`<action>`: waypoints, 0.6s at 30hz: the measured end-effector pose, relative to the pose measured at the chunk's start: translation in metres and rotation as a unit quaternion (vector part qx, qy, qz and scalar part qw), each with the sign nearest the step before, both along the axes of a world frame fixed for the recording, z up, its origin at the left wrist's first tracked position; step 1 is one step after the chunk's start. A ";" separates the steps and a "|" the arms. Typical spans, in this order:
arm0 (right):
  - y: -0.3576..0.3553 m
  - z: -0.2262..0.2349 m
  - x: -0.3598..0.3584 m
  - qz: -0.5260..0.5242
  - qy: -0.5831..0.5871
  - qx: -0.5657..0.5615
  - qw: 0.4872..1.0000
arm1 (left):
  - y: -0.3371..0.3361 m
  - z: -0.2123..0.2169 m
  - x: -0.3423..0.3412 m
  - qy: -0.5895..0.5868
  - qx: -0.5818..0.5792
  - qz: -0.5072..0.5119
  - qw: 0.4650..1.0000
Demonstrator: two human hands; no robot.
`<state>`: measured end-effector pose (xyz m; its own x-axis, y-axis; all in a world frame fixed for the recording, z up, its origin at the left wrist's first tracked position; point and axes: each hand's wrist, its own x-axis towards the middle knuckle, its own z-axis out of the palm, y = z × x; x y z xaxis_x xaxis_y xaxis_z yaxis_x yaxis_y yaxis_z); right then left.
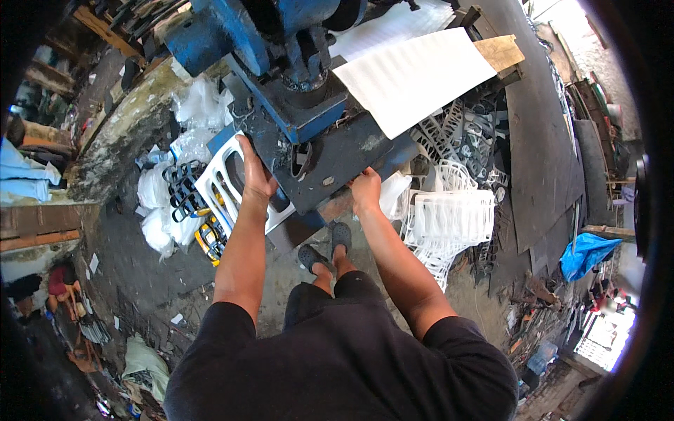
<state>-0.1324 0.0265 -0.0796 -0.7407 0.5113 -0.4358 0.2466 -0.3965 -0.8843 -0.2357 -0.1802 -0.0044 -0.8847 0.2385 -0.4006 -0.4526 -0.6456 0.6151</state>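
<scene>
My left hand (257,175) grips a white sheet with long slots cut through it (217,184), fingers stretched along its edge; part of the sheet is behind my wrist. It lies beside the dark worktable (337,168) of a blue press machine (302,105). My right hand (366,191) is closed at the table's near edge, its fingertips partly hidden there, and what it holds does not show. A dark metal ring-like piece (302,160) sits on the table under the press head.
A large white sheet (414,81) rests right of the press. White slotted cut-outs (449,214) hang in a heap at the right. Clear plastic bags (160,200), black slotted pieces (188,189) and yellow ones (209,238) lie left. Dark sheets (540,140) stand far right.
</scene>
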 end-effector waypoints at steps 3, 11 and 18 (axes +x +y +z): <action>0.001 -0.026 -0.006 -0.014 0.001 0.079 0.997 | 0.003 0.002 0.001 0.003 0.012 0.014 1.000; 0.061 0.109 0.013 0.402 -0.168 0.446 0.782 | -0.016 -0.020 0.019 -0.016 -0.190 0.213 0.958; 0.069 0.496 -0.040 0.052 0.235 0.783 0.573 | 0.097 0.355 0.012 0.737 -0.371 0.391 0.407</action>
